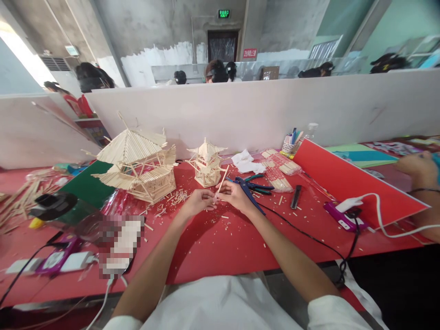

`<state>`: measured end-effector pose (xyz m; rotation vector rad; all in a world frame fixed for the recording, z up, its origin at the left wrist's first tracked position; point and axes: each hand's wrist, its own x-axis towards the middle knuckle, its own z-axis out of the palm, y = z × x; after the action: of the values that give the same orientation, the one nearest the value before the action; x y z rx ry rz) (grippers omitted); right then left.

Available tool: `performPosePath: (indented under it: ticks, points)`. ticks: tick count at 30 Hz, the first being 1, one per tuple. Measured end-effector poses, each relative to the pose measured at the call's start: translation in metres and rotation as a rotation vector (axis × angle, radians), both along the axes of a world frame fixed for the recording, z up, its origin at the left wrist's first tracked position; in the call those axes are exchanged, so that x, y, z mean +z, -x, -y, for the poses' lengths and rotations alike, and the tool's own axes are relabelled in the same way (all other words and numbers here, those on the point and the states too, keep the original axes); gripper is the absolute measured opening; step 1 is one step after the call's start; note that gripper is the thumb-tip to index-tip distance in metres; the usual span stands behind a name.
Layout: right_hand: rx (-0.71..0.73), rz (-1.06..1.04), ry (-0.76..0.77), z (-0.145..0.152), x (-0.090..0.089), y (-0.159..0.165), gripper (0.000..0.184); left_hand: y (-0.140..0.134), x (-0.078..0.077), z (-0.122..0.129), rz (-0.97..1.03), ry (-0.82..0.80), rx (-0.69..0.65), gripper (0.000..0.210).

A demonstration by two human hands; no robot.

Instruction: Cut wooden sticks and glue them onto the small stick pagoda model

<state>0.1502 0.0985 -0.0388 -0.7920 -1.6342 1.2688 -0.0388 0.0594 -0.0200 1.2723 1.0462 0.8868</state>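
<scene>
In the head view, my right hand pinches a thin wooden stick, which points up and slightly to the right. My left hand is closed, its fingertips meeting those of the right at the stick's lower end; whatever it pinches is hidden. Just behind both hands stands a small tiered pavilion model built of wooden sticks. A larger stick pavilion is to the left. Beside my right hand lie a blue glue gun and pliers.
Stick offcuts litter the red table. Packs of sticks, white tissue and a black cutter lie right. A bottle, phone and power strip are left. Another person's arm shows far right.
</scene>
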Motion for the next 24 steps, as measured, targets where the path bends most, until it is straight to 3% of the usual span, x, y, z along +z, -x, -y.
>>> performPosePath:
  ticks: [24]
  points:
    - [0.016, -0.026, 0.058, 0.0012, 0.0021, 0.0014, 0.031, 0.0021, 0.0021, 0.0, -0.036, 0.04, 0.008, 0.035]
